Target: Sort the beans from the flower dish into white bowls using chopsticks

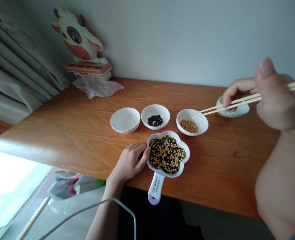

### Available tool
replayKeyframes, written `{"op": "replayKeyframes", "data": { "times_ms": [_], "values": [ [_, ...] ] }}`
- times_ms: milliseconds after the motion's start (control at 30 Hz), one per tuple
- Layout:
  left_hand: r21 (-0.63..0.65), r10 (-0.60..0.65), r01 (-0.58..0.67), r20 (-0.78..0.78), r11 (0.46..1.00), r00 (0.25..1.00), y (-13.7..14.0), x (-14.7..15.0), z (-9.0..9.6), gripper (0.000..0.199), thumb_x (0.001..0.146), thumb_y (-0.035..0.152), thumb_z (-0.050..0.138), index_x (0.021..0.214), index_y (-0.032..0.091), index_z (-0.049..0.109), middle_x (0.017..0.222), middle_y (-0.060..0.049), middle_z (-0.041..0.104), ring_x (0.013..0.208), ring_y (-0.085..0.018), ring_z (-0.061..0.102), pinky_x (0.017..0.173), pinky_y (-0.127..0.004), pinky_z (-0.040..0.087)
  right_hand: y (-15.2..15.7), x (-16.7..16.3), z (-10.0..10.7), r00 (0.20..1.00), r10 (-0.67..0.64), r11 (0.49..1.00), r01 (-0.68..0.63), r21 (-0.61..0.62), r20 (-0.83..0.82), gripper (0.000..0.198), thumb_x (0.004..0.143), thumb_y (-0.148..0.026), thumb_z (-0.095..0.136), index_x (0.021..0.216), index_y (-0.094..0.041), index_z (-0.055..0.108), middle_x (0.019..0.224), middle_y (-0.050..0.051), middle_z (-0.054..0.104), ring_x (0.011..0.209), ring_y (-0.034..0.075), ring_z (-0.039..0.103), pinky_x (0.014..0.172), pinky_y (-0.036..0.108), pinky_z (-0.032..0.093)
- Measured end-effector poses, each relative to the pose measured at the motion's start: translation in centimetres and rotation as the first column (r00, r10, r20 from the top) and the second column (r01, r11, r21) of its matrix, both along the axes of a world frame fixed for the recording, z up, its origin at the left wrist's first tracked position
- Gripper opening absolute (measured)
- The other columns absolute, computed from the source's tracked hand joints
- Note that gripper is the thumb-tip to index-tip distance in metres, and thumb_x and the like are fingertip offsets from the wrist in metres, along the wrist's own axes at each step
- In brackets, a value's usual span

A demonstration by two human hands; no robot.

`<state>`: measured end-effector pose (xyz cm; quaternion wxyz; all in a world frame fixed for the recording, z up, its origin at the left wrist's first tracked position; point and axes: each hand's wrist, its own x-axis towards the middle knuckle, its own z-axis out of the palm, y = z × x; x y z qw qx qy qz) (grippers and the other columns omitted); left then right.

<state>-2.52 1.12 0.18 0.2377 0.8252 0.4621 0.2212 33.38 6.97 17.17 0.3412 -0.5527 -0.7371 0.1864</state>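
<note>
My right hand point(272, 93) grips a pair of wooden chopsticks point(212, 112), their tips over a white bowl point(204, 128) holding yellow soybeans point(189, 126). Whether a bean is between the tips is too small to tell. My left hand point(133, 161) is closed at the left rim of a handled, flower-shaped dish point(186, 146), thumb against its edge. Mixed beans point(167, 155) fill that dish: yellow, black and some green. Behind it stand a white bowl point(143, 115) with black beans point(155, 120) and, to its left, a bare white bowl point(125, 120).
Another white bowl point(233, 111) sits at the right, partly behind my right fingers. A cow-shaped toy keyboard point(87, 66) and a crumpled plastic bag point(97, 86) are at the back left. A grey cable point(87, 211) crosses below the wooden table point(74, 140).
</note>
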Motion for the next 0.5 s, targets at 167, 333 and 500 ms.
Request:
{"op": "replayKeyframes", "data": {
  "times_ms": [167, 333, 500],
  "values": [
    [0.012, -0.012, 0.012, -0.007, 1.0, 1.0, 0.0, 0.1, 0.2, 0.039, 0.111, 0.035, 0.037, 0.074, 0.022, 0.045, 0.074, -0.002, 0.059, 0.07, -0.017, 0.054, 0.072, -0.03, 0.04, -1.6, -2.8, 0.4, 0.977, 0.213, 0.972, -0.215, -0.095, -0.027, 0.084, 0.104, -0.072, 0.019, 0.066, -0.022, 0.073, 0.058, 0.005, 0.065, 0.057, 0.019, 0.06, 0.062, 0.037, 0.042],
    [0.023, 0.015, -0.014, -0.019, 1.0, 1.0, 0.0, 0.2, 0.4, 0.042, 0.111, 0.037, 0.035, 0.074, 0.021, 0.046, 0.073, -0.003, 0.058, 0.069, -0.017, 0.054, 0.07, -0.031, 0.039, -1.8, -5.7, -0.7, 0.935, 0.355, 0.924, -0.346, -0.162, 0.026, 0.072, 0.107, -0.068, 0.03, 0.074, -0.021, 0.072, 0.063, 0.002, 0.066, 0.06, 0.014, 0.058, 0.063, 0.031, 0.042],
    [0.031, 0.02, -0.02, -0.002, 0.999, 1.0, -0.1, 0.3, 0.3, 0.042, 0.111, 0.037, 0.036, 0.074, 0.021, 0.047, 0.073, -0.002, 0.059, 0.068, -0.017, 0.054, 0.07, -0.03, 0.039, -1.3, -6.6, -2.1, 0.902, 0.408, 0.904, -0.376, -0.206, 0.145, 0.063, 0.108, -0.062, 0.037, 0.075, -0.021, 0.072, 0.07, 0.0, 0.073, 0.063, 0.014, 0.063, 0.066, 0.03, 0.043]
  ]
}}
